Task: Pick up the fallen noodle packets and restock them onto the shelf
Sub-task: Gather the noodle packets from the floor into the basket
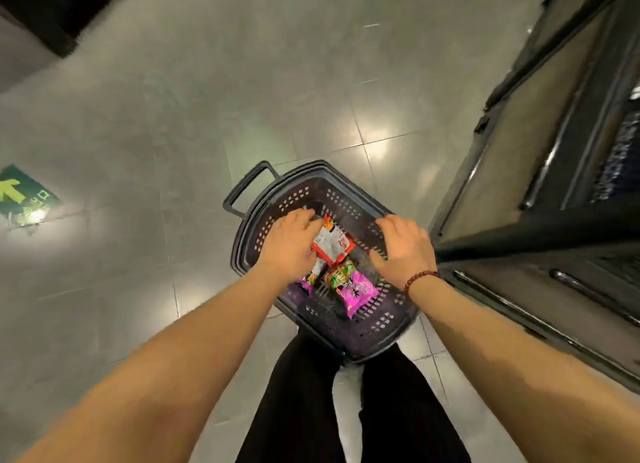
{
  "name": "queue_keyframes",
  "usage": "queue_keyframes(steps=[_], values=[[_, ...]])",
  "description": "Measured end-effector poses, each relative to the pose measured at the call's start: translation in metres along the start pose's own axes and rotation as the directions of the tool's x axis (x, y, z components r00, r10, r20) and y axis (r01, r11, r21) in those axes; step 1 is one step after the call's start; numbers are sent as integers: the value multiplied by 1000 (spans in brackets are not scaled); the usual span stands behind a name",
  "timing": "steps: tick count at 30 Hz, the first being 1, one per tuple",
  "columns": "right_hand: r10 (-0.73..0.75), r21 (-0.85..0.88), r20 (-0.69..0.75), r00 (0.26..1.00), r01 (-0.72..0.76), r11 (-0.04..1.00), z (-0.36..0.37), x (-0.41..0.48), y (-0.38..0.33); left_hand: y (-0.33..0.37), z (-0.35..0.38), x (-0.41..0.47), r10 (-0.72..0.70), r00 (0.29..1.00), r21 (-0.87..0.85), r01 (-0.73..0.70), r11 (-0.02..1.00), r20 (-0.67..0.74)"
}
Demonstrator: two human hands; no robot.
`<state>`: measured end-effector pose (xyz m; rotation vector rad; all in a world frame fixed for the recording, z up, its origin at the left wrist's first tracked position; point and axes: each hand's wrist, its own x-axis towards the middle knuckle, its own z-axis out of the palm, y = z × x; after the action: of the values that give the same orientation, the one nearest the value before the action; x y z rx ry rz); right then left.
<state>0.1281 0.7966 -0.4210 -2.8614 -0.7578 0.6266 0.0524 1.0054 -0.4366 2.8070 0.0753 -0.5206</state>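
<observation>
A dark plastic basket (349, 344) stands on the tiled floor in front of my legs. Inside lie a red and white noodle packet (331, 244), a purple packet (358, 291) and a green and orange packet (341, 274). My left hand (287, 242) reaches into the basket, its fingers curled round the upper left edge of the red and white packet. Hovering over the basket's right side, my right hand (405, 247) has spread, relaxed fingers and holds nothing. The shelf (519, 133) rises at the right, its lower boards bare.
The basket's handle (247, 188) sticks out at its far left. A green arrow sticker (24, 195) lies on the floor at the left. A dark fixture (59, 12) fills the top left corner. Grey floor tiles stretch ahead.
</observation>
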Motion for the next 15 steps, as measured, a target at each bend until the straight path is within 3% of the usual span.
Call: queue_keyframes(steps=[8,15], values=[[264,45,-174,949,-260,965,-67,-123,83,154,-84,12,379,925,263,-373,890,27],[555,210,-303,775,-514,832,-60,-283,178,330,-66,-22,642,753,361,-644,674,145]])
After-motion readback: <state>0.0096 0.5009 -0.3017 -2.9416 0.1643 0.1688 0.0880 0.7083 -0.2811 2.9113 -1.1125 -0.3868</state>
